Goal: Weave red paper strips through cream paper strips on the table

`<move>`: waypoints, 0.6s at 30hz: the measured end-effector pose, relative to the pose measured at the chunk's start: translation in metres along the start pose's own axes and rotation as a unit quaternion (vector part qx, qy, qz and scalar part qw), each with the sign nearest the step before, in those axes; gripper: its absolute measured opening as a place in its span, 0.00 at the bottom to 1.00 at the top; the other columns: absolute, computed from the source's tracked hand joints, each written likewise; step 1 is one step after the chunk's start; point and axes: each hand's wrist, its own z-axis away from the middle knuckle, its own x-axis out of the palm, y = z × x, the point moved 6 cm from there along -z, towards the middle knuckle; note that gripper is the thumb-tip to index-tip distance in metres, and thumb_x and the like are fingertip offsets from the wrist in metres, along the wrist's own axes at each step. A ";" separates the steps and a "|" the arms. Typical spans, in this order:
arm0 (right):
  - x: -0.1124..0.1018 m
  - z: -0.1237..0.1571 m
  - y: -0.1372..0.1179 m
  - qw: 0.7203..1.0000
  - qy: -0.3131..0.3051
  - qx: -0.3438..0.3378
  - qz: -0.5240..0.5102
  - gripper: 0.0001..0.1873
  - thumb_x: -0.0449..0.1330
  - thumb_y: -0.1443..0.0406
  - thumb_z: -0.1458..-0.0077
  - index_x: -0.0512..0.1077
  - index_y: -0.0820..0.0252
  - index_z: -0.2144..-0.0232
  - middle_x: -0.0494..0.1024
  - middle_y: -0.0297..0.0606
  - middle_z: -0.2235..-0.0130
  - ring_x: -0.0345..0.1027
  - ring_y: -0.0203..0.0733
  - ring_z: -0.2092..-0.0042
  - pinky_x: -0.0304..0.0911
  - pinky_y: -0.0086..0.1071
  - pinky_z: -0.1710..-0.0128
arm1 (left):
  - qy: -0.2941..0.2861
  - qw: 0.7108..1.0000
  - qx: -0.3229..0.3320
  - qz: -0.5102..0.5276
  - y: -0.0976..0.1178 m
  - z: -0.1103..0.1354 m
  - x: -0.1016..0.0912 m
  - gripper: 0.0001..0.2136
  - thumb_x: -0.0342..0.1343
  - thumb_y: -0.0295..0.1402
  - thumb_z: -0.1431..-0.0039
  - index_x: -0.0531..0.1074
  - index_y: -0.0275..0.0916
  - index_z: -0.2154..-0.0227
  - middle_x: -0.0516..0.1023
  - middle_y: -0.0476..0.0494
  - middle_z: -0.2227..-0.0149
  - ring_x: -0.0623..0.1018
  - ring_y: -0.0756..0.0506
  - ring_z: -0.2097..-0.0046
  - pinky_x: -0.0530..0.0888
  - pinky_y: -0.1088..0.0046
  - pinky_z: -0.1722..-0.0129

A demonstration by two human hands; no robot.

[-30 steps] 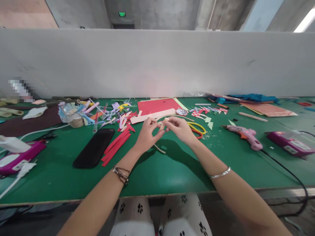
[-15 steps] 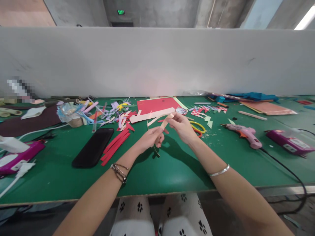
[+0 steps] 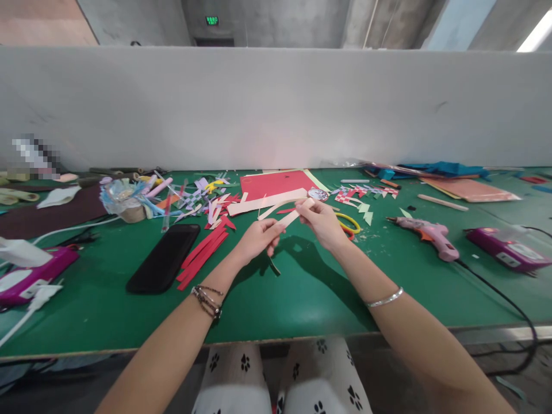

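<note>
A pale peach paper strip [image 3: 291, 217] stretches slantwise between my hands, above the green table. Its lower left end is pinched in my left hand [image 3: 260, 237], thumb on top. Closed on the upper right end is my right hand [image 3: 319, 221], where the strip looks folded or looped at the fingertips. Just behind my hands lie a wider peach strip [image 3: 267, 202] and a red paper sheet [image 3: 273, 183]. Beyond my right hand is a small round printed piece [image 3: 318, 194]. Red paper strips [image 3: 202, 260] lie left of my left hand.
A black phone [image 3: 164, 259] lies at left. Scissors with yellow handles [image 3: 347, 222] sit right of my right hand. Farther right are a pink glue gun [image 3: 426, 234] with a black cable and a purple power strip [image 3: 509, 248]. Woven paper scraps [image 3: 198, 195] clutter the back; a grey partition [image 3: 276, 109] stands behind.
My left hand has slid slightly left and down along the strip, and more of the strip shows between my hands. My right hand has barely moved.
</note>
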 end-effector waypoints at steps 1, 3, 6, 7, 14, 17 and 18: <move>-0.001 -0.001 -0.001 1.000 0.004 -0.008 0.007 0.12 0.61 0.60 0.65 0.65 0.60 0.78 0.61 0.26 0.81 0.53 0.28 0.78 0.50 0.26 0.77 | 0.017 1.000 0.008 -0.022 0.002 0.000 -0.003 0.10 0.47 0.37 0.48 0.63 0.37 0.79 0.60 0.58 0.87 0.60 0.57 0.88 0.59 0.81 0.85; -0.004 -0.001 -0.003 0.999 0.009 -0.033 0.031 0.11 0.60 0.61 0.64 0.65 0.59 0.76 0.60 0.26 0.81 0.53 0.29 0.78 0.49 0.26 0.77 | 0.044 0.995 0.034 -0.079 0.006 0.000 -0.009 0.11 0.49 0.37 0.50 0.63 0.36 0.81 0.61 0.57 0.87 0.61 0.56 0.85 0.58 0.80 0.83; -0.006 -0.002 -0.009 0.993 0.009 -0.081 0.087 0.08 0.58 0.62 0.61 0.64 0.58 0.75 0.59 0.26 0.80 0.52 0.29 0.78 0.49 0.26 0.78 | 0.074 0.981 0.068 -0.164 0.011 0.000 -0.017 0.13 0.51 0.40 0.53 0.62 0.36 0.84 0.59 0.56 0.86 0.60 0.55 0.82 0.55 0.79 0.81; -0.007 -0.002 -0.011 0.989 0.008 -0.094 0.111 0.07 0.57 0.63 0.60 0.63 0.58 0.75 0.59 0.26 0.80 0.52 0.30 0.78 0.49 0.26 0.78 | 0.080 0.977 0.075 -0.183 0.011 0.000 -0.018 0.14 0.51 0.41 0.53 0.61 0.37 0.85 0.56 0.56 0.85 0.58 0.55 0.81 0.53 0.79 0.81; 0.001 0.007 -0.030 0.909 -0.014 -0.251 0.332 0.09 0.52 0.65 0.54 0.65 0.58 0.67 0.67 0.38 0.67 0.61 0.40 0.63 0.56 0.35 0.63 | 0.025 0.951 0.110 -0.287 0.008 -0.001 -0.012 0.17 0.46 0.44 0.50 0.54 0.38 0.85 0.51 0.56 0.84 0.55 0.54 0.80 0.51 0.77 0.79; 0.016 0.018 -0.031 0.825 -0.089 -0.319 0.459 0.12 0.51 0.64 0.52 0.67 0.58 0.63 0.66 0.43 0.58 0.57 0.45 0.53 0.48 0.41 0.53 | 0.005 0.933 0.136 -0.334 0.008 -0.001 -0.010 0.18 0.46 0.44 0.50 0.52 0.38 0.85 0.50 0.56 0.84 0.55 0.53 0.79 0.50 0.77 0.79; 0.021 0.020 -0.029 0.804 -0.120 -0.320 0.487 0.12 0.51 0.64 0.52 0.67 0.57 0.63 0.66 0.42 0.56 0.56 0.45 0.52 0.45 0.42 0.51 | -0.001 0.931 0.136 -0.337 0.008 -0.001 -0.009 0.17 0.46 0.43 0.50 0.53 0.38 0.85 0.51 0.56 0.84 0.55 0.53 0.79 0.50 0.77 0.79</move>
